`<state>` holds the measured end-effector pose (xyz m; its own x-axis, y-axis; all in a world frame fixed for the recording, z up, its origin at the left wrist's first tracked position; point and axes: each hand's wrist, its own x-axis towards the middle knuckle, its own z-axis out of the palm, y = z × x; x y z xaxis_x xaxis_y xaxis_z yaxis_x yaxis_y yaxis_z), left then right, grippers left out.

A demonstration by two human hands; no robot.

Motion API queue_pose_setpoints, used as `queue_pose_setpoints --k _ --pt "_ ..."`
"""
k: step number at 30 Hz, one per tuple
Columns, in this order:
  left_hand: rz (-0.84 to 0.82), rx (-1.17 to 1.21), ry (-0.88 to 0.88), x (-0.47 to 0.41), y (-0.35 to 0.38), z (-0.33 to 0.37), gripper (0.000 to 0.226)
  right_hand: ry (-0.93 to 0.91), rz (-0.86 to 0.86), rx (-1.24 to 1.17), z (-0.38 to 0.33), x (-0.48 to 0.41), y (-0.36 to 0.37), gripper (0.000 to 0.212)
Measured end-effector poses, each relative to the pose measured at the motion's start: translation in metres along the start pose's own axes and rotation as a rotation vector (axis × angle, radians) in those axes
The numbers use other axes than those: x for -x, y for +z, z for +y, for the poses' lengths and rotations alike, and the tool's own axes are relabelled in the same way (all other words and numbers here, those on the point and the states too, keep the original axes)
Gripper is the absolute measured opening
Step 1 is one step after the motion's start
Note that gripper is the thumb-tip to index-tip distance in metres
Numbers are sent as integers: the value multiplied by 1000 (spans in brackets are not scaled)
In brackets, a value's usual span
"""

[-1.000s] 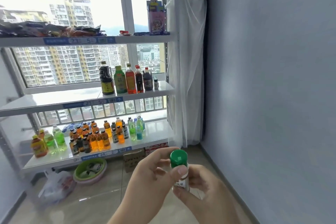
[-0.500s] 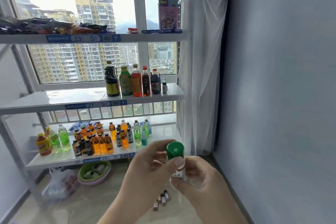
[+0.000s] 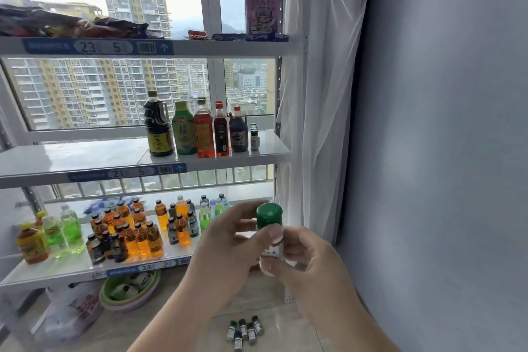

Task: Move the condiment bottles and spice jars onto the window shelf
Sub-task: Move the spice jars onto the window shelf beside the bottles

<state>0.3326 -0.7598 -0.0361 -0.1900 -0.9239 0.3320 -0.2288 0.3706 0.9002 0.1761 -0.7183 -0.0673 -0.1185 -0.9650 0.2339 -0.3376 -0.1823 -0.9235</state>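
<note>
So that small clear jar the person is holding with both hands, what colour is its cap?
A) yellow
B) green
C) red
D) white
B: the small clear jar, pinched between the fingers of the left hand and the right hand, is topped by a ribbed green screw cap.

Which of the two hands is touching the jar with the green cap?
Touching, both. Head view: the left hand presses its thumb on the spice jar under the cap; the right hand curls fingers round the glass.
</note>
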Motion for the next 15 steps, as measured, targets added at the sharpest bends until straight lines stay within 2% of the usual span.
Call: queue_pose_setpoints --k 5,15 --pt "-40 -48 25 -60 -17 -24 32 3 42 1 5 -62 23 29" --pt "-106 -84 -15 -155 -30 -74 23 -17 -5 -23 32 -167 47 28"
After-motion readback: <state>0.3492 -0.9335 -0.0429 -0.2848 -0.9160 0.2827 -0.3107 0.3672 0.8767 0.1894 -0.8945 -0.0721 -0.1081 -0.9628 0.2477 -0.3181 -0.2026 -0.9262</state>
